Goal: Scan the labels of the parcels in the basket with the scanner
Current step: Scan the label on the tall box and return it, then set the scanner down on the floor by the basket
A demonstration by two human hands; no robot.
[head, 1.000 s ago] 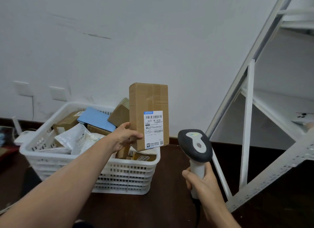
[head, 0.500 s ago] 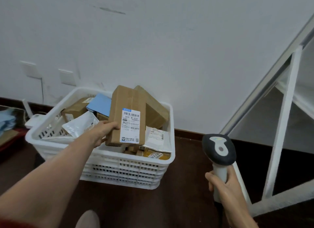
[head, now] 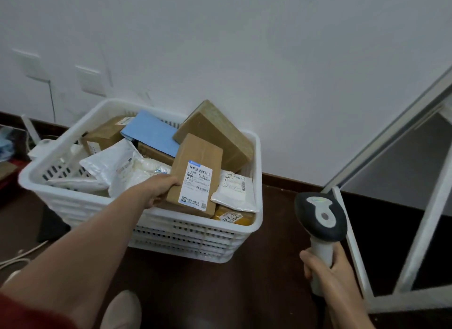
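Note:
A white slatted plastic basket [head: 195, 240] stands on the dark floor against the wall, full of parcels. My left hand [head: 159, 189] grips the left edge of a tall cardboard box [head: 198, 154] with a white barcode label [head: 197, 185] facing me; the box sits low at the basket's front, among the other parcels. My right hand [head: 327, 270] holds the pale handle of a grey handheld scanner [head: 320, 216], off to the right of the basket and clear of it. The scanner's head points up and away from me.
In the basket lie a larger tilted brown box [head: 215, 130], a blue envelope [head: 151, 130], white poly bags [head: 117, 167], a white labelled pouch [head: 234, 191] and a yellow parcel [head: 232, 218]. A white metal rack frame [head: 381, 142] stands right. My shoe [head: 122, 309] is below.
My left hand has brought the cardboard box down from in front of the scanner into the basket's front. The scanner hand has dropped to the right. My view has tilted down.

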